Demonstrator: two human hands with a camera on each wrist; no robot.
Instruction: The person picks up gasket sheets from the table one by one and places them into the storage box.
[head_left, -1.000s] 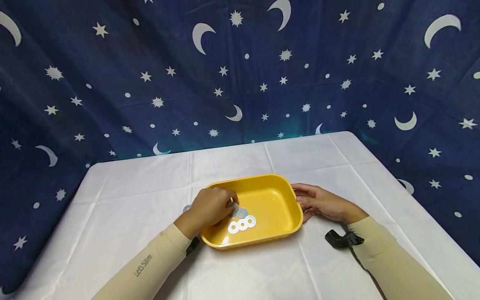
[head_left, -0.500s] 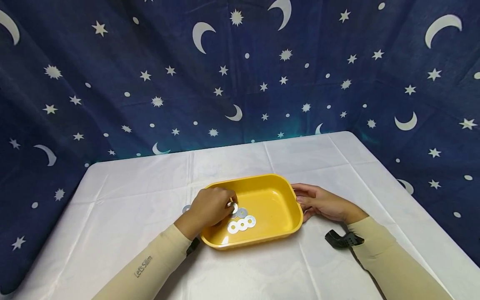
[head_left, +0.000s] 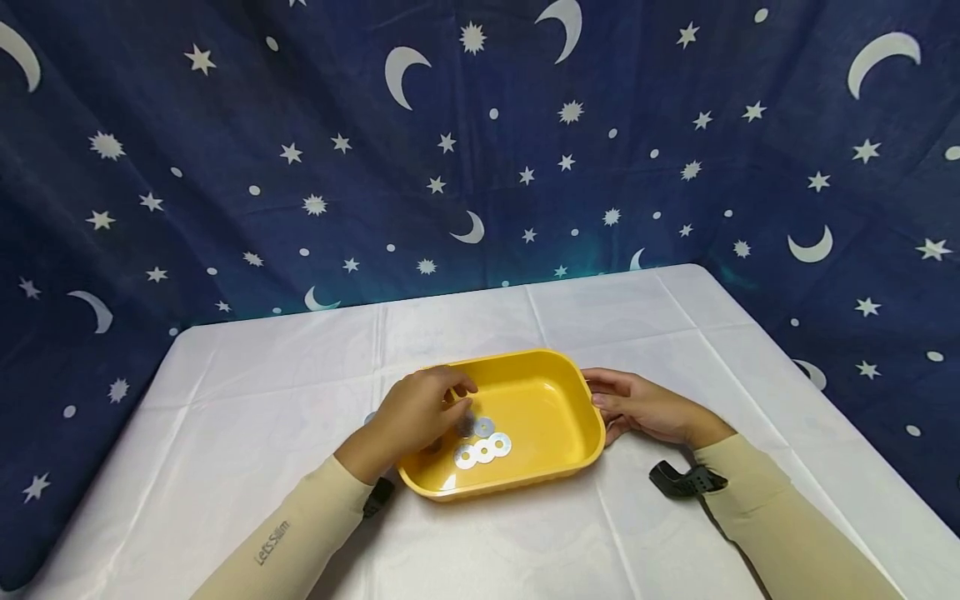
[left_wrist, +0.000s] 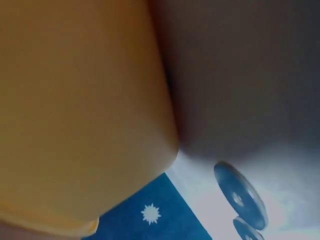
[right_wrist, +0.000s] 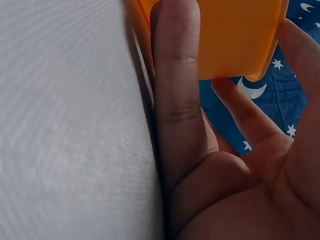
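Note:
A yellow tray [head_left: 536, 417] stands on the white cloth, with several flat metal washers [head_left: 500, 444] lying in its left part. My left hand [head_left: 415, 412] hangs over the tray's left end, thumb and fingertips apart, and nothing shows between them. Beneath its thumb lies a darker washer [head_left: 465, 426], partly covered. My right hand [head_left: 648, 406] touches the tray's right end; in the right wrist view its fairly straight fingers [right_wrist: 179, 75] lie along the outer wall [right_wrist: 230, 42]. Outside the tray, washers [left_wrist: 241, 196] lie on the cloth beyond its left end, mostly hidden in the head view.
The white cloth [head_left: 300, 367] covers the table up to its far edge. Behind hangs a dark blue curtain [head_left: 360, 217] with stars and moons. Each wrist wears a black strap, the right one [head_left: 686, 479] in plain sight.
My left hand has let go of the washer it pinched, which now lies in the tray. Its fingers have spread and the hand has drawn slightly left. The right hand stays put.

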